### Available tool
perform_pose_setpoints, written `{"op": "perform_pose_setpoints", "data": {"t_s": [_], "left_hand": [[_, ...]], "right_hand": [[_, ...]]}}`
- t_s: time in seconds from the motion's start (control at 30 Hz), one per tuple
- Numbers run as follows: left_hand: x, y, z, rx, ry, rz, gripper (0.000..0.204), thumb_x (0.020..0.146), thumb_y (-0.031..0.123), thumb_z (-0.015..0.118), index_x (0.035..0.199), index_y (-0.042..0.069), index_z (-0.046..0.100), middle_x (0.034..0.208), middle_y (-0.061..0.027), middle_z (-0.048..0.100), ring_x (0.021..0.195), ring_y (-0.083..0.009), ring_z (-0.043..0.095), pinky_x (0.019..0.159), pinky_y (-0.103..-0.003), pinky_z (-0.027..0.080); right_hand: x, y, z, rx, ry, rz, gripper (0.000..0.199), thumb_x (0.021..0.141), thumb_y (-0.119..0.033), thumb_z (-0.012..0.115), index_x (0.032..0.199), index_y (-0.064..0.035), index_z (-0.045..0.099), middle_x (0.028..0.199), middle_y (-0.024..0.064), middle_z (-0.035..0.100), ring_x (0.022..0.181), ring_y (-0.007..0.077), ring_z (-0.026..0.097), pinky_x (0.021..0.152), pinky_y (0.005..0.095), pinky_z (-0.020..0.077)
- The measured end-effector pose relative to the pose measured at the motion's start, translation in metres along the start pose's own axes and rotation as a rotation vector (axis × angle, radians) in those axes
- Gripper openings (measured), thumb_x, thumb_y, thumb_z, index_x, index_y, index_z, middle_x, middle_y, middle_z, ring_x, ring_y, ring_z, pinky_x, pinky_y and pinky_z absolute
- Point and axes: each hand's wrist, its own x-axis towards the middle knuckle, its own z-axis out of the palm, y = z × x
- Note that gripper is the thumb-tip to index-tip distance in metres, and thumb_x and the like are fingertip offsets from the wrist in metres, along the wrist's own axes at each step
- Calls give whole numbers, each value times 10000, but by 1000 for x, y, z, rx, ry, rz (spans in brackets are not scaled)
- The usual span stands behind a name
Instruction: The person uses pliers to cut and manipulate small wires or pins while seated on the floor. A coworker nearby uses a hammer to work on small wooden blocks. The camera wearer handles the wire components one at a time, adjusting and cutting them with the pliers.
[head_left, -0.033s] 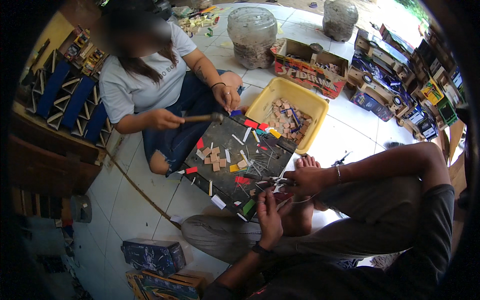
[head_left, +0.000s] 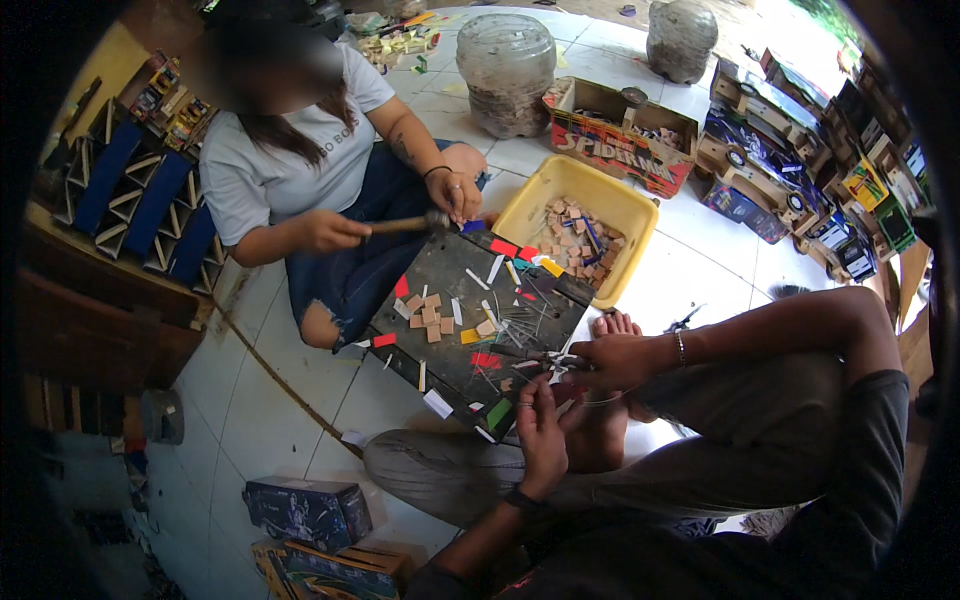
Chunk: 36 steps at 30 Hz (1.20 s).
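My right hand (head_left: 610,362) is closed at the near right corner of a dark low work board (head_left: 420,275), round a dark hand tool (head_left: 520,353) whose kind I cannot make out. Beside it my left hand (head_left: 541,430) pinches finger and thumb together; what lies between them is too small to tell. A thin pale wire or cord (head_left: 598,403) runs out past my fingers. On the board lie small wooden blocks (head_left: 432,318), loose nails (head_left: 515,325), and red, white, yellow and green strips. Across from me a person swings a hammer (head_left: 405,225) near their other hand (head_left: 460,197).
A yellow basin (head_left: 640,235) with several wooden blocks stands beyond the board. Behind it are a printed carton (head_left: 620,140) and a cloudy plastic container (head_left: 505,75). Toy trucks (head_left: 750,150) are stacked at the right. Dark printed boxes (head_left: 308,512) sit on the tiles at lower left.
The other person's hammer head has come down slightly closer to their fingers. My own hands have barely shifted.
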Motion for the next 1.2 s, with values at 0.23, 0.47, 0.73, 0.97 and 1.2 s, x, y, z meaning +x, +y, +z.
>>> {"op": "perform_pose_setpoints", "data": {"t_s": [0.23, 0.47, 0.73, 0.97, 1.2], "left_hand": [[-1, -13, -3, 42, -18, 20, 257, 1019, 228, 452, 1185, 36, 497, 1078, -109, 610, 1007, -172, 608, 943, -376, 513], [5, 1, 1, 56, 111, 35, 262, 1002, 285, 498, 1076, 39, 549, 944, -78, 639, 850, -142, 630, 786, -303, 536], [6, 15, 3, -12, 133, 93, 210, 1011, 262, 484, 1028, 63, 546, 796, -26, 571, 702, -104, 539, 691, -262, 473], [9, 19, 3, -69, 107, 89, 194, 1015, 254, 478, 1032, 69, 534, 737, -6, 511, 673, -93, 470, 673, -276, 446], [11, 22, 3, -60, 100, 73, 206, 1013, 264, 484, 1039, 66, 534, 733, -1, 503, 667, -91, 460, 665, -283, 446]], "right_hand": [[-13, 21, -14, 84, -68, 15, 550, 915, -539, 510, 1126, -38, 595, 996, 190, 649, 985, 292, 584, 897, 447, 415], [-20, 30, -17, 111, -141, -153, 466, 954, -432, 512, 1178, -24, 521, 989, 213, 611, 975, 319, 591, 867, 439, 443], [-14, 15, -14, 109, -119, -118, 481, 943, -460, 515, 1183, -44, 524, 984, 201, 621, 991, 323, 585, 883, 443, 428], [-16, 13, -15, 109, -112, -92, 494, 933, -485, 518, 1187, -62, 527, 981, 190, 630, 1005, 327, 580, 896, 446, 415], [-16, 15, -12, 82, -86, -73, 507, 923, -509, 520, 1191, -79, 530, 977, 180, 639, 1019, 331, 575, 909, 449, 402]]}}
